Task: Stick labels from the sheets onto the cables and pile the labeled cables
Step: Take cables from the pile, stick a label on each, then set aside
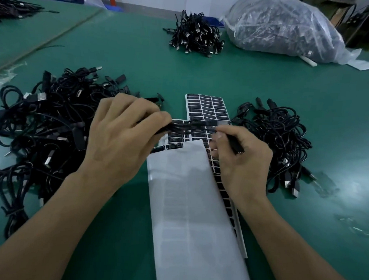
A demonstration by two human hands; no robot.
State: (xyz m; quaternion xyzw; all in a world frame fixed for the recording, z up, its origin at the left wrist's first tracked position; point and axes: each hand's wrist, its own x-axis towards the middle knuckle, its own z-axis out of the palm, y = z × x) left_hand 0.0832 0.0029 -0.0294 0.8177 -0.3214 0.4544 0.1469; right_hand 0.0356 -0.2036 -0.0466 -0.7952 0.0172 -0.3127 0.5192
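We see the left hand [124, 135] over the middle of the green desk [124, 52], its fingers [138, 109] curled round a coiled black cable [188, 127], which it holds roughly level just above the labels. At three o'clock from it the right hand [241, 165] pinches the same cable's other end between thumb and forefinger, with the other digits curled in. A black plug [235, 146] sticks out of that grip toward four o'clock. At twelve o'clock from the hands, flat on the desk, lies a label sheet [208, 108] with rows of small black labels. Under the cable a few more black labels [175, 143] show. From there a long white sheet [189, 203], blank side up, runs toward six o'clock between our forearms. It covers most of a strip of black labels [222, 183], whose edge shows along its right side, beneath the right wrist. At nine o'clock a broad left pile [42, 123] of tangled black cables with metal plugs spreads over the desk, just beside the left hand. At three o'clock a smaller right pile [283, 142] lies near the right hand. We cannot tell which pile carries labels. Well apart at twelve o'clock sits a far pile [194, 34] of cables, and at one o'clock a clear plastic bag [285, 28] stuffed with dark cables. At ten o'clock another heap [9, 7] lies at the edge of view.
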